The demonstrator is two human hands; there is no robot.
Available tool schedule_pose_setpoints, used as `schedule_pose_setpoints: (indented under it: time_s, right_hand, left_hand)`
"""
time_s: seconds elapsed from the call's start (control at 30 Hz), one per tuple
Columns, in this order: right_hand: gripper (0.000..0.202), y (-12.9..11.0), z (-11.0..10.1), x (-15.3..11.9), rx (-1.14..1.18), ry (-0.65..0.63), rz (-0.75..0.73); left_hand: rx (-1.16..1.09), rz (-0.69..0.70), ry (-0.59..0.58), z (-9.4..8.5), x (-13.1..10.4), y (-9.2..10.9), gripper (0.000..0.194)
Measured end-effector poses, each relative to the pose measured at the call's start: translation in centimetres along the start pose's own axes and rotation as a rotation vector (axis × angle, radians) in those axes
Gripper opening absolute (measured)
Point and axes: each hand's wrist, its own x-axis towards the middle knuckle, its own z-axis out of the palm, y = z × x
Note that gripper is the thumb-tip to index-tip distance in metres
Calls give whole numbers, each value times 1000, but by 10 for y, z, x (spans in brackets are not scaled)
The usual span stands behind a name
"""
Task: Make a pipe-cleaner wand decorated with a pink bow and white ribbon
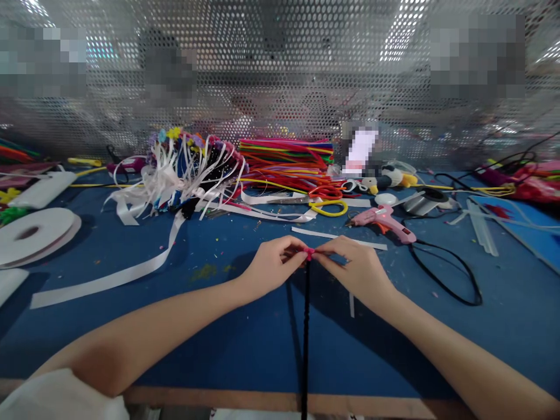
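My left hand and my right hand meet above the middle of the blue table. Thumb and fingers of both pinch a small pink piece, perhaps a flower, one hand at each side of it. From the pink piece a thin black stem hangs down past the table's front edge. Its exact join with the pink piece is too small to make out. Beyond my right hand lies a pink glue gun, its nozzle pointing left. A narrow white strip rests just behind my hands.
Behind stand a bundle of white ribbons with coloured flowers and a pile of coloured pipe cleaners. Yellow-handled scissors lie before the pile. A white ribbon roll is at left. The glue gun's black cord loops at right.
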Motion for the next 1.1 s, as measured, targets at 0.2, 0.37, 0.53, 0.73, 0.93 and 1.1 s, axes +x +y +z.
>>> schedule_pose_setpoints:
  time_s: [0.2, 0.37, 0.53, 0.73, 0.93, 1.1]
  right_hand:
    - [12, 3, 5, -6, 21, 41, -81]
    - [13, 1, 8, -8, 73, 62, -70]
    - [12, 4, 12, -10, 90, 33, -11]
    - [9, 6, 15, -10, 16, 37, -34]
    - [11, 2, 14, -10, 1, 45, -110]
    - [13, 4, 16, -12, -19, 57, -119]
  left_hand:
    - [39, 19, -14, 0, -2, -1, 15]
    - [30, 8, -39, 0, -2, -2, 23]
    - [112, 48, -12, -1, -1, -7, 18]
    - [197, 97, 32, -3, -3, -4, 17]
    - [195, 130, -3, -1, -5, 0, 18]
    - [162, 106, -41, 0, -4, -5, 19]
